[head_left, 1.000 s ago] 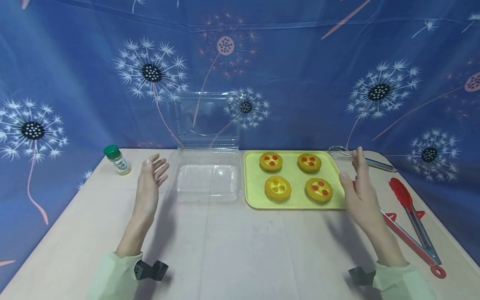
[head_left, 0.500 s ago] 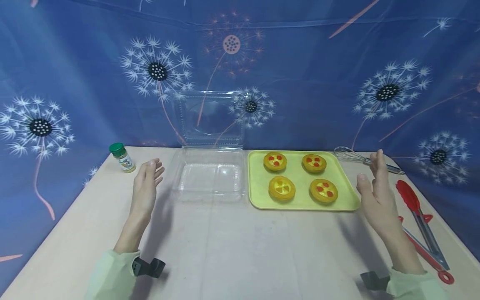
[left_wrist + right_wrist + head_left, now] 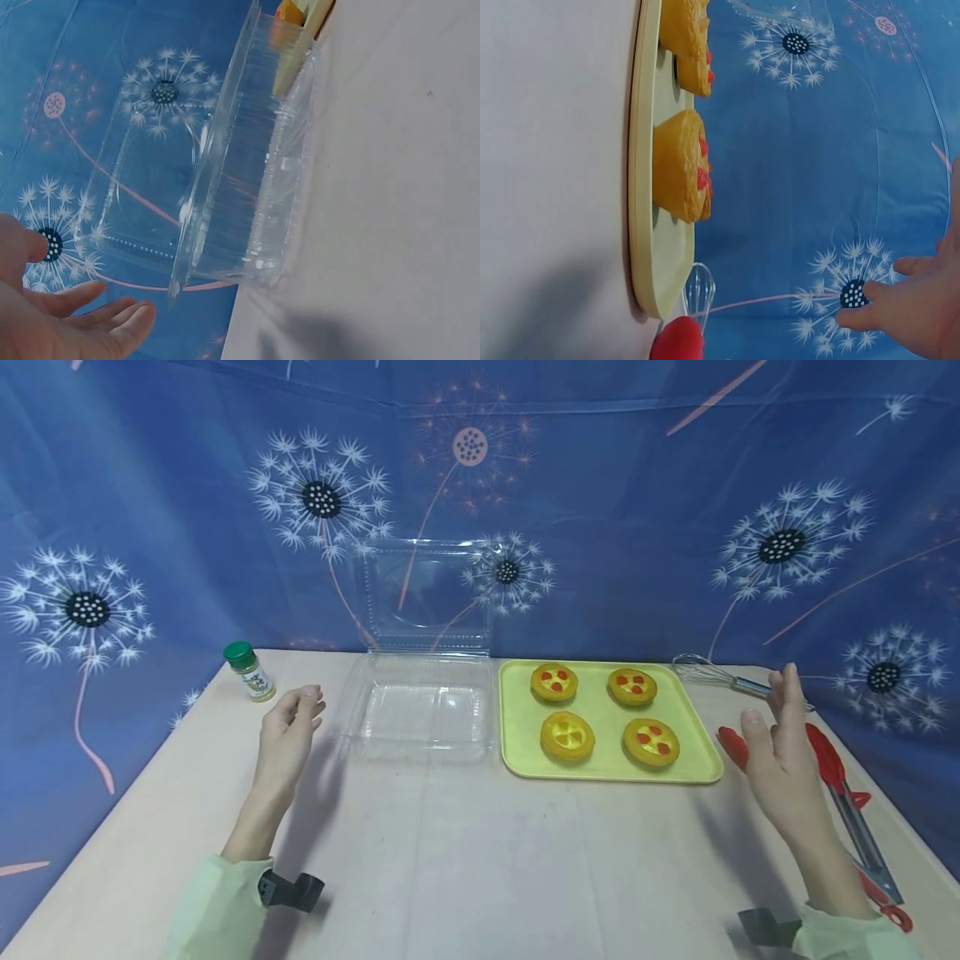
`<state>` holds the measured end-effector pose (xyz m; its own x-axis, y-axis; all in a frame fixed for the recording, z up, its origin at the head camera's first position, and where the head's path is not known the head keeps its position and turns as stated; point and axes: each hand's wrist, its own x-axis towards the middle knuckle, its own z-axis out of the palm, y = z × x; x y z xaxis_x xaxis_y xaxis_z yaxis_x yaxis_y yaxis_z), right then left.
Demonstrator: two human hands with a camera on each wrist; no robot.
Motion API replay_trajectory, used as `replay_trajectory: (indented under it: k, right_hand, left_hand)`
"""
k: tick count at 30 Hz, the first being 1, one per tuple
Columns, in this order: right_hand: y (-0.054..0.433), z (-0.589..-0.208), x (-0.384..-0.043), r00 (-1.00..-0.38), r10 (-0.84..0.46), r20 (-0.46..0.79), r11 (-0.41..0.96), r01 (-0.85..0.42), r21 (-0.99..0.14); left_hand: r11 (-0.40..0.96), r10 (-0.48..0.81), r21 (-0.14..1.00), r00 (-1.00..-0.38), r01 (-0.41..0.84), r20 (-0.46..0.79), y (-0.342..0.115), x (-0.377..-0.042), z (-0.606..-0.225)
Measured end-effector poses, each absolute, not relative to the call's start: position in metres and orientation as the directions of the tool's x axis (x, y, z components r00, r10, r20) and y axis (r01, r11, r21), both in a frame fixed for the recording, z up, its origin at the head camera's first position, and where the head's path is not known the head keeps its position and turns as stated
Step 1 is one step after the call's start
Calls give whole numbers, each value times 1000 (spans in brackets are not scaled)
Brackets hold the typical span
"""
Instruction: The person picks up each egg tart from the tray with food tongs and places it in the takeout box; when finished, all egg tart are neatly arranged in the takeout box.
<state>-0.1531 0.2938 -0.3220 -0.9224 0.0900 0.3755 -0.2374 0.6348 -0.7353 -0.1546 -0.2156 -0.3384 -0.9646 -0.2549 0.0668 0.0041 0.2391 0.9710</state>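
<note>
My left hand (image 3: 288, 731) hovers over the table between a green-capped seasoning shaker (image 3: 250, 672) and a clear plastic clamshell box (image 3: 420, 747), its fingers loosely bent around nothing. The box's lid (image 3: 427, 593) stands raised against the backdrop. To the right of the box lies a yellow tray (image 3: 607, 767) bearing several egg tarts (image 3: 567, 737), most topped with red pieces and one with yellow-orange wedges. My right hand (image 3: 783, 768) is held up beside the tray with fingers extended and holds nothing. It partly covers spread red-tipped tongs (image 3: 827, 758) in the head view.
A wire whisk (image 3: 705, 670) lies at the back right, behind the tray, partly hidden by the right hand. A blue dandelion-print cloth (image 3: 615, 510) hangs along the table's back and sides. The pale tabletop (image 3: 480, 868) stretches in front of the box and tray.
The hands have drawn apart, the right one moving right over the tongs and the left one slightly left. The head view has turned a little left. Box, tray and tarts stay put.
</note>
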Motion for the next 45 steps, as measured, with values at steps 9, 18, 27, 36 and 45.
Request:
replay_trajectory:
  k: [9,18,27,36,45]
  right_hand:
    - [306,-321,-151,-917,114,383,623,-234,-747]
    - [319,-324,-148,-918,138,372,677,-187,-712]
    - [328,-327,-148,-933,136,334,703,-147,-695]
    - [333,-331,-145,-951,194,241,714,-31,-700]
    - [339,-335,-144,-960,202,192,711,9,-703]
  left_hand:
    - [255,-229,965,-973,-67,-7,-220,-157,-342]
    - [234,-183,968,-982,-85,-42,-223,-162,-350]
    - [316,-175,942,-983,-108,-54,-224,-162,-356]
    - [255,-166,957,-981,-139,-99,-222,-163,-362]
    - [248,-179,956,-977,-156,-113,-222,-162,-364]
